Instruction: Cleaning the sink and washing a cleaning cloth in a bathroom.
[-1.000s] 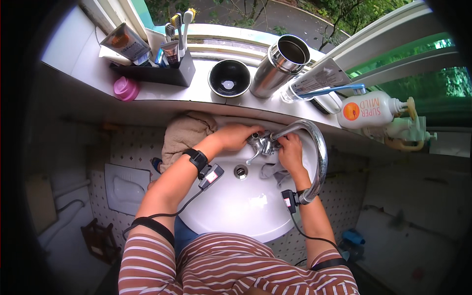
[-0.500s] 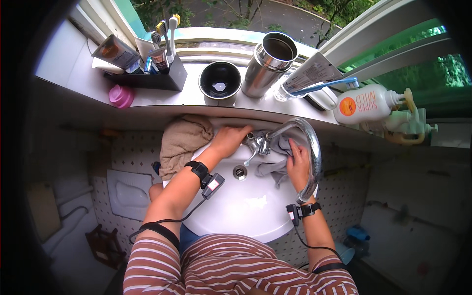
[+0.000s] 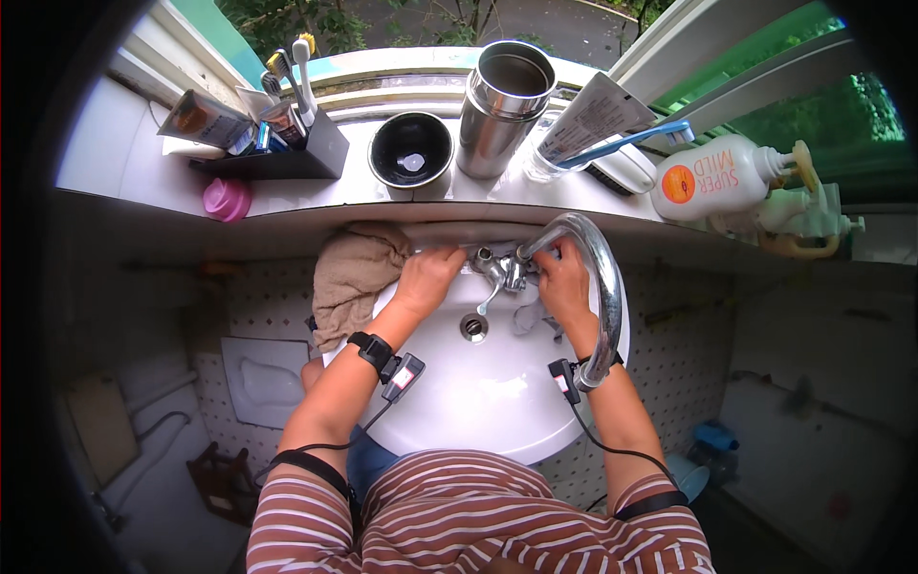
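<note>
At the back of a white washbasin (image 3: 449,402) stands a chrome tap (image 3: 507,275) with a large curved spout (image 3: 610,287) arching to the right. My left hand (image 3: 428,279) is on the back rim just left of the tap, fingers curled together; whatever they hold, if anything, is hidden. My right hand (image 3: 566,287) is right of the tap body, partly under the spout, its fingers pinched on a grey cloth (image 3: 526,319). Part of that cloth hangs into the basin below the hand; the rest is hidden by the hand. The drain (image 3: 473,327) shows in the basin.
A brown towel (image 3: 359,277) drapes over the basin's left rim. Along the sill above stand a toothbrush holder (image 3: 277,163), pink jar (image 3: 227,199), black-lined cup (image 3: 411,153), steel flask (image 3: 502,110), toothpaste tube (image 3: 598,120), blue toothbrush (image 3: 626,142) and white pump bottle (image 3: 708,177).
My right hand has moved up and away from me, its outstretched fingers now closing on the cloth behind the spout. My left hand has drawn slightly left, its fingers curling.
</note>
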